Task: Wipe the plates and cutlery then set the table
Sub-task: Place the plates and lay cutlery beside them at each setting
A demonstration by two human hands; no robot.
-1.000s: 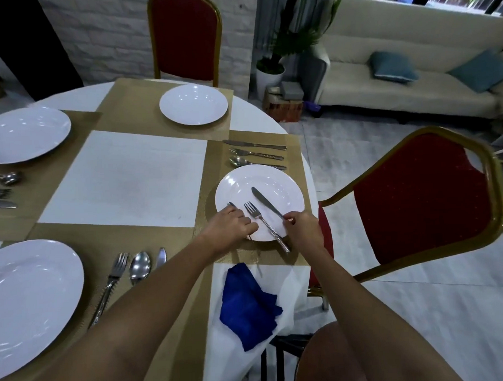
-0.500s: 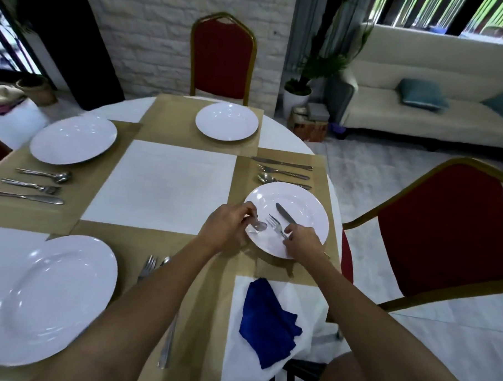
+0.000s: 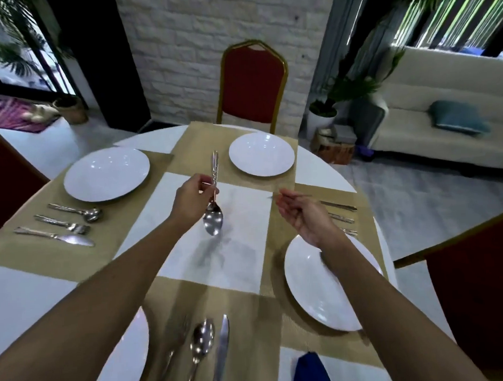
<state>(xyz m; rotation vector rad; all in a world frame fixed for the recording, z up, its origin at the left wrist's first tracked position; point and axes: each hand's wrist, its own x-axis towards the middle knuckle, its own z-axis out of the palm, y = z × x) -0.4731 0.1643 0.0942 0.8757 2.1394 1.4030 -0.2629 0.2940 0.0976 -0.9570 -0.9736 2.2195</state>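
Note:
My left hand (image 3: pixel 191 200) pinches a silver spoon (image 3: pixel 213 220) by its handle and holds it above the middle of the round table, bowl pointing down. More handles may be bunched with it; blur hides that. My right hand (image 3: pixel 299 214) hovers palm up beside it with loosely curled fingers and nothing plainly in it. Below my right wrist lies a bare white plate (image 3: pixel 315 288). A blue cloth (image 3: pixel 310 372) lies at the near edge. Other white plates sit far (image 3: pixel 261 154), left (image 3: pixel 107 173) and near left (image 3: pixel 130 354).
Sets of cutlery lie on the tan placemats: left (image 3: pixel 70 224), near (image 3: pixel 202 342) and right behind my right hand (image 3: pixel 342 218). Red chairs stand at the far side (image 3: pixel 253 86), right (image 3: pixel 479 295) and left (image 3: pixel 4 178). A sofa (image 3: pixel 444 141) is beyond the table.
Both hands rose off the right plate toward the table's middle. My left hand lifted the spoon. The fork and knife are gone from that plate. The view tilted up.

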